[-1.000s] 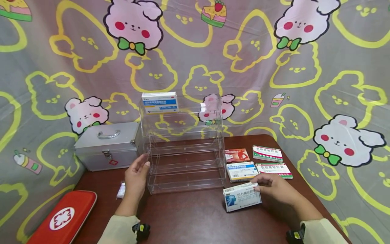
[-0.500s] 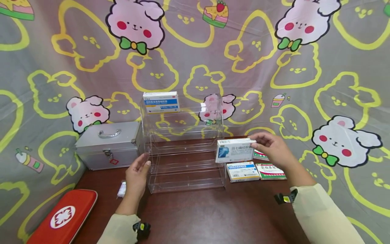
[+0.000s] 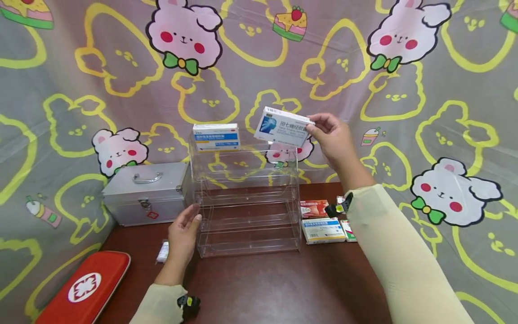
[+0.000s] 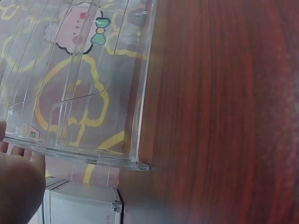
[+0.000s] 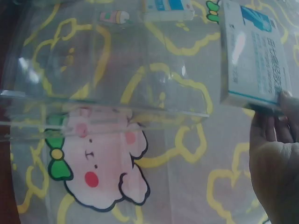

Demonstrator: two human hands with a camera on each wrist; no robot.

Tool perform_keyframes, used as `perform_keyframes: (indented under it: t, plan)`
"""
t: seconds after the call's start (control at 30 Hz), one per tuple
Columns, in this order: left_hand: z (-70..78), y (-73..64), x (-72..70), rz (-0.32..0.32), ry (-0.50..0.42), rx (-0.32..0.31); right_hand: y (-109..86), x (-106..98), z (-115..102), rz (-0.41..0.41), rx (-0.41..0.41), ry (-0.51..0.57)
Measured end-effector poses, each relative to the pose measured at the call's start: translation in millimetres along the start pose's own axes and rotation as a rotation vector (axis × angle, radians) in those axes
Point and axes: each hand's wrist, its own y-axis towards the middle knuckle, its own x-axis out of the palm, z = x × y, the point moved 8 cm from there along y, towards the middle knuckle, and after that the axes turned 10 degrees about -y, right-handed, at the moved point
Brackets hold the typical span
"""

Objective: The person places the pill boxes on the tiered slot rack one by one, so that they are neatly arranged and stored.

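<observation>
A clear tiered display rack (image 3: pixel 248 220) stands on the table in the head view. My left hand (image 3: pixel 183 231) grips its left side, thumb and fingers at the side panel's edge; the left wrist view shows this hand (image 4: pixel 18 182) at the clear panel. Up above the rack's right part, my right hand (image 3: pixel 333 137) pinches the right end of a white medicine box (image 3: pixel 283 128) with a blue picture. That box (image 5: pixel 254 56) is tilted and apart from the rack in the right wrist view. A blue-and-white medicine box (image 3: pixel 216 137) sits on the top tier, at the left.
Right of the rack lie a red medicine box (image 3: pixel 314 209), a blue-yellow one (image 3: pixel 323 231) and green-edged boxes (image 3: pixel 350 231), partly hidden by the right sleeve. A silver case (image 3: pixel 145 193), a small white packet (image 3: pixel 162 252) and a red first-aid pouch (image 3: pixel 82 288) lie left.
My right hand has lifted the white medicine box from the table at the front right up to the rack's top tier height, tilting it. My left hand has stayed at the rack's side.
</observation>
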Motion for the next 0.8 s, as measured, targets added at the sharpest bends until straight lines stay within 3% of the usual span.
perform_keyframes:
  t: [0.2,0.4,0.63,0.8]
  plan:
    - [0.5,1.0,-1.8,-0.007,-0.004,0.018,31.7,18.5,2.6,0.089,0.03,0.061]
    - [-2.8,1.4,0.1,-0.027,0.029,-0.008,46.5,25.8,10.4,0.12,0.065,0.062]
    - [-2.8,3.4,-1.7,-0.017,0.06,-0.011,56.2,33.7,23.3,0.081,0.102,-0.061]
    - [-4.8,4.2,-2.4,-0.022,0.061,-0.01,50.9,40.5,31.2,0.027,0.098,-0.173]
